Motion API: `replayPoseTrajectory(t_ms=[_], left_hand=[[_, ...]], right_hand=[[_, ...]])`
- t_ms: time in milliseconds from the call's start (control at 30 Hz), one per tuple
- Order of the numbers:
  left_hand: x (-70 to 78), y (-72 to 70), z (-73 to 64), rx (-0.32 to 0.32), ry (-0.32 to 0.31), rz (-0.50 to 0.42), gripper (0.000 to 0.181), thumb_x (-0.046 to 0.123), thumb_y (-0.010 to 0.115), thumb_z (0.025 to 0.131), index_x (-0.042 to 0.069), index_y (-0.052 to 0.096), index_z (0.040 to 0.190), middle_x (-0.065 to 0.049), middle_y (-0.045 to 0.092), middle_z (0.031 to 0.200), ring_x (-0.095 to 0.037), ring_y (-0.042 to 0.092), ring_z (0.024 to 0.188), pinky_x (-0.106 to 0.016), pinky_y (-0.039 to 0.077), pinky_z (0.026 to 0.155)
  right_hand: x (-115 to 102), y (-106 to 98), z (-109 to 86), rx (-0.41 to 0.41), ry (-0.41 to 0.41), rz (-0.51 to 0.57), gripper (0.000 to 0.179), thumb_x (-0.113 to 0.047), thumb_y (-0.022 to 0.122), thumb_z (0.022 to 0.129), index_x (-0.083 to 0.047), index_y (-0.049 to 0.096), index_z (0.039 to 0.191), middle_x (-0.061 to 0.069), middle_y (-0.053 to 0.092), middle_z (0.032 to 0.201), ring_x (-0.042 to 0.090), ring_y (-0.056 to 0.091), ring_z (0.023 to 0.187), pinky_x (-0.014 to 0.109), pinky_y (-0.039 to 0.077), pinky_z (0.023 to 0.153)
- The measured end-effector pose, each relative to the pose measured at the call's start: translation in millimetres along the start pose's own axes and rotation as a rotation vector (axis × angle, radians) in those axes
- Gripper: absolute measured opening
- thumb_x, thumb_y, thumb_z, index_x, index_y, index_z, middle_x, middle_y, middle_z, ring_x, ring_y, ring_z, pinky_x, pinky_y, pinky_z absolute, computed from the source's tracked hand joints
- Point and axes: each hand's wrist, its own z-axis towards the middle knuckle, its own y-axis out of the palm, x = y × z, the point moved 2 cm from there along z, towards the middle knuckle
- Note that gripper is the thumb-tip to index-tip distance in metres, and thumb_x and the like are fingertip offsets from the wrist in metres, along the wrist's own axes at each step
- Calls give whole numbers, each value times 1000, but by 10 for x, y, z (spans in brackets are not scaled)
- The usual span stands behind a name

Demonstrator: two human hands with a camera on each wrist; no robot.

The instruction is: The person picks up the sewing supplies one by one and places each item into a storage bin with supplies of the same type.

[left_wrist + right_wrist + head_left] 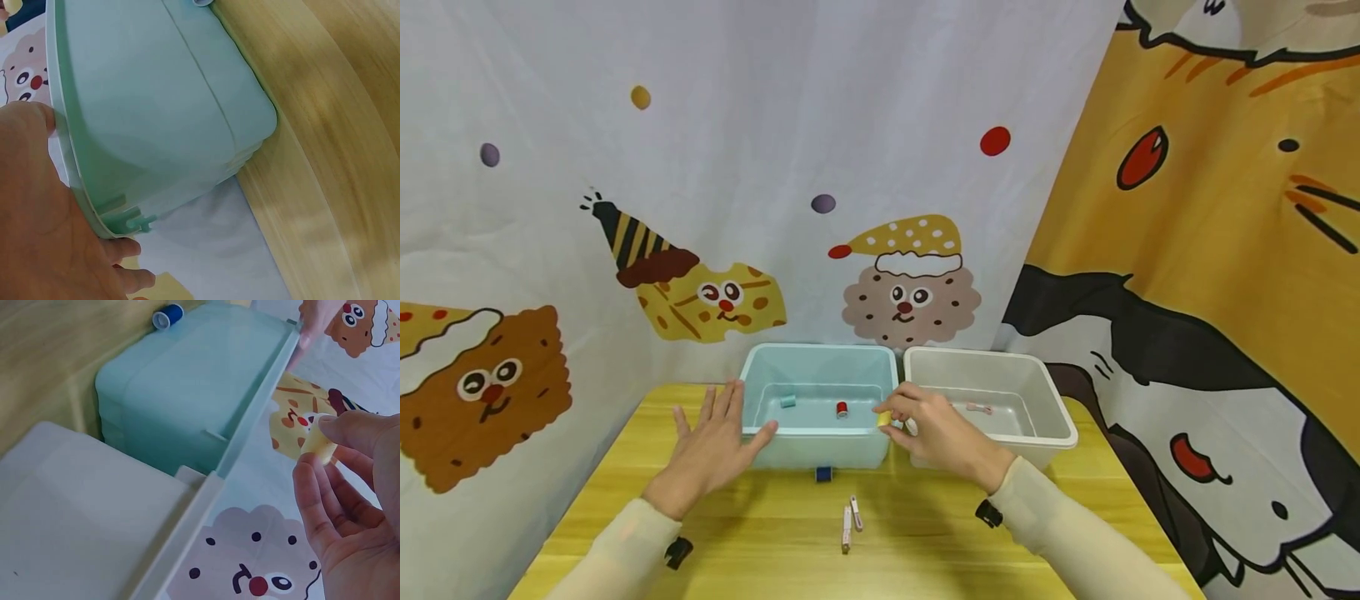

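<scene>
My right hand (934,425) pinches a small yellow thread spool (884,419) between thumb and fingertips, near the right front corner of the light blue bin (820,450). In the right wrist view the yellow spool (319,444) shows above the bin rims. My left hand (718,446) rests at the left front corner of the blue bin, fingers spread and mostly straight, thumb along the front rim. Inside that bin lie a red spool (842,409) and a teal spool (787,402).
A white bin (1045,429) stands right beside the blue one, with small pink things (978,408) inside. On the wooden table (760,550), a dark blue spool (823,474) sits before the blue bin. Two slim pink-and-white things (847,530) lie nearer. A printed curtain (722,167) hangs behind.
</scene>
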Motion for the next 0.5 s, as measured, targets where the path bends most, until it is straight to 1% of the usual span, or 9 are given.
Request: replayPoseTrajectory(t_ms=[100,200,300,467,500], left_hand=[[5,-5,1,-1,3,-3,117,85,44,113,-5,18,184,-30,17,193,-64,10,178,-102,-1,125],[8,-7,0,-3,3,-4,117,85,43,113,-5,18,184,-30,17,194,-63,10,178,-102,-1,125],[11,-10,-2,-5,1,-6,118,85,43,113,-6,18,184,-30,17,194,-63,10,178,-102,-2,125],[11,-12,2,-9,-2,-10,117,85,43,113,-5,17,184,-29,16,194,-63,10,179,-102,-2,126],[10,-8,6,-9,-3,-10,117,85,43,113,-5,17,184,-28,16,194,-62,10,179,-102,-2,126]], right_hand=[[33,-26,49,14,-25,5,23,-10,88,106,-7,84,129,6,80,120,15,79,94,23,69,82],[66,-54,107,14,-35,19,23,-9,88,106,-7,84,128,8,80,120,18,80,94,30,71,81],[103,-86,174,8,-34,23,24,-7,89,104,-6,84,127,9,80,119,20,80,94,32,71,82],[159,-135,297,15,-55,2,25,-5,91,101,-5,85,125,10,79,115,18,78,92,30,70,80],[168,-146,324,12,-58,3,25,-6,91,102,-4,85,126,10,79,115,19,77,91,32,71,80]])
